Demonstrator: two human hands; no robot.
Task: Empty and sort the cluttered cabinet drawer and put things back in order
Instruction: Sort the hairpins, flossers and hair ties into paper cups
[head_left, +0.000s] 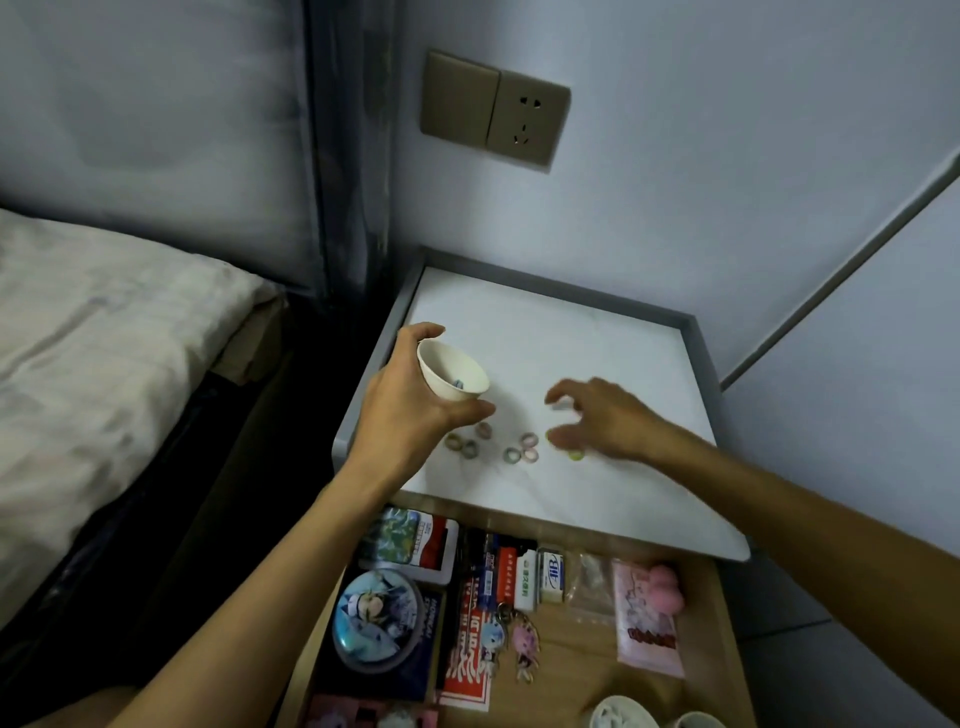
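Gripping cup in left hand, right hand spread over rings; pinch singly, hold cup close alongside.

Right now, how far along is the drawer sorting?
Early. Done: small coloured rings lie out on the white cabinet top. In hand: the left grip holds a small white cup; the blurred right grip reaches toward the rings. Left: the open wooden drawer is crowded with unsorted items.
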